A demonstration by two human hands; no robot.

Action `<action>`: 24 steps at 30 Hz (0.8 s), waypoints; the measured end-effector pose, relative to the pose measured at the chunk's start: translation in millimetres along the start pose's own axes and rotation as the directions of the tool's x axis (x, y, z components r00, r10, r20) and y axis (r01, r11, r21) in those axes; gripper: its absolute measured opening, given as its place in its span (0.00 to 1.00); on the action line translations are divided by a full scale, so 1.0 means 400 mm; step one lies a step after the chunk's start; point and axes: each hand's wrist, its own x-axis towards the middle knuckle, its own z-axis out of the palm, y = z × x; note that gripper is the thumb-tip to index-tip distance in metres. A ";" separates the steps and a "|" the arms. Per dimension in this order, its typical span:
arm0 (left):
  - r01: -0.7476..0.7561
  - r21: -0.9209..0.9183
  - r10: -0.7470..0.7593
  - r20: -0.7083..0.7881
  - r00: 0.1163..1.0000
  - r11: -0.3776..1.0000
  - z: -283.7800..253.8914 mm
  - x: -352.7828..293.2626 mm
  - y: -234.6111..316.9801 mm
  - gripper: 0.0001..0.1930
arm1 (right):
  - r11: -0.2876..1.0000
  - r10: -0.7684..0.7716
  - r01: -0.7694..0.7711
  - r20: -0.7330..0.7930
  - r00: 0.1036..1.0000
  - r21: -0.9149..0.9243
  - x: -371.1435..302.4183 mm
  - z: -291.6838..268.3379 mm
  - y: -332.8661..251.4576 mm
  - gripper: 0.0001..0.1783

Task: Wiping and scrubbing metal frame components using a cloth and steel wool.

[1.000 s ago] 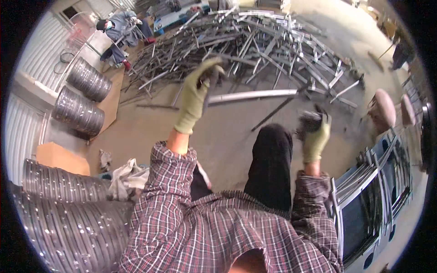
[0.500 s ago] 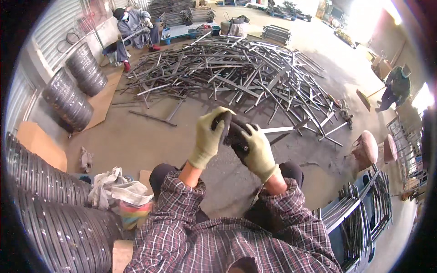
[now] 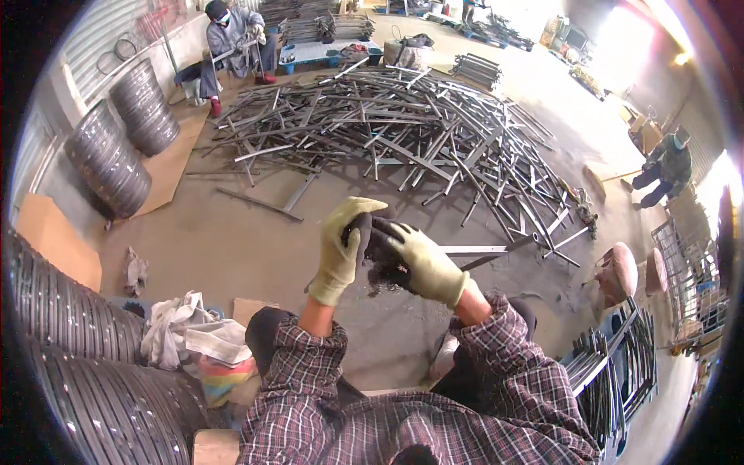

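Both my hands meet in front of me, in pale yellow-green gloves with dark palms and fingertips. My left hand (image 3: 341, 252) is closed, its fingers curled inward; what lies in them is hidden by the dark glove. My right hand (image 3: 422, 260) is closed beside it, thumb side toward the left one. A metal frame (image 3: 479, 250) sticks out to the right from behind my right hand, with a flat bright bar joined to a darker tube. Below the right fingers hangs a dark, fuzzy clump (image 3: 385, 277), too unclear to name.
A large heap of metal frames (image 3: 403, 132) covers the floor ahead. Coiled black strips (image 3: 116, 372) lie at left, beside a cloth-topped bag (image 3: 209, 341). Stacked metal bars (image 3: 612, 372) stand at right. One person (image 3: 232, 46) sits far left; another (image 3: 668, 167) holds a broom far right.
My hands have shifted slightly left and down, staying together. The metal frame has moved down with them. The person at the right has turned and leaned forward with the broom.
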 end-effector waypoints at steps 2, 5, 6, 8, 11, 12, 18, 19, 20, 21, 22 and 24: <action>0.008 -0.023 -0.008 -0.010 1.000 1.000 -0.015 -0.009 -0.025 0.31 | 0.999 0.043 -0.043 -0.010 0.999 0.016 0.042 0.019 0.013 0.33; 0.034 -0.050 -0.038 -0.093 0.995 0.998 -0.066 -0.042 -0.068 0.26 | 0.994 0.076 -0.085 0.114 0.991 0.073 0.130 0.095 0.002 0.25; 0.066 -0.047 -0.070 -0.105 0.992 0.997 -0.094 -0.061 -0.096 0.24 | 0.997 0.041 -0.033 0.128 0.991 -0.064 0.143 0.128 -0.007 0.25; 0.253 -0.191 -0.286 -0.172 0.943 0.948 -0.140 -0.107 -0.153 0.13 | 0.989 -0.104 0.116 0.126 0.987 -0.089 0.165 0.187 -0.026 0.33; 0.444 -0.184 -0.478 -0.232 0.847 0.877 -0.177 -0.149 -0.187 0.15 | 0.962 -0.183 0.219 0.213 0.960 -0.164 0.173 0.240 -0.018 0.39; 0.450 -0.143 -0.472 -0.202 0.858 0.881 -0.190 -0.160 -0.196 0.16 | 0.978 -0.182 0.197 0.191 0.965 -0.062 0.177 0.256 -0.006 0.39; 0.358 0.040 -0.336 -0.264 0.904 0.933 -0.190 -0.174 -0.158 0.18 | 0.983 0.024 -0.061 0.213 0.977 0.171 0.200 0.248 -0.003 0.33; 0.379 0.003 -0.366 -0.250 0.896 0.925 -0.191 -0.175 -0.154 0.18 | 0.984 0.060 -0.093 0.208 0.976 0.153 0.211 0.269 -0.005 0.31; 0.393 -0.046 -0.392 -0.228 0.891 0.919 -0.181 -0.166 -0.149 0.19 | 0.983 0.109 -0.135 0.198 0.974 0.123 0.219 0.284 -0.001 0.29; 0.382 -0.063 -0.387 -0.211 0.898 0.922 -0.153 -0.150 -0.148 0.19 | 0.991 0.058 -0.071 0.117 0.991 0.110 0.224 0.330 0.037 0.23; 0.405 -0.039 -0.402 -0.242 0.883 0.913 -0.155 -0.155 -0.148 0.18 | 0.999 -0.017 0.020 0.074 0.997 -0.040 0.237 0.341 0.013 0.21; 0.449 -0.002 -0.430 -0.295 0.853 0.893 -0.146 -0.159 -0.151 0.17 | 0.968 -0.138 0.116 -0.086 0.987 -0.224 0.246 0.368 0.006 0.18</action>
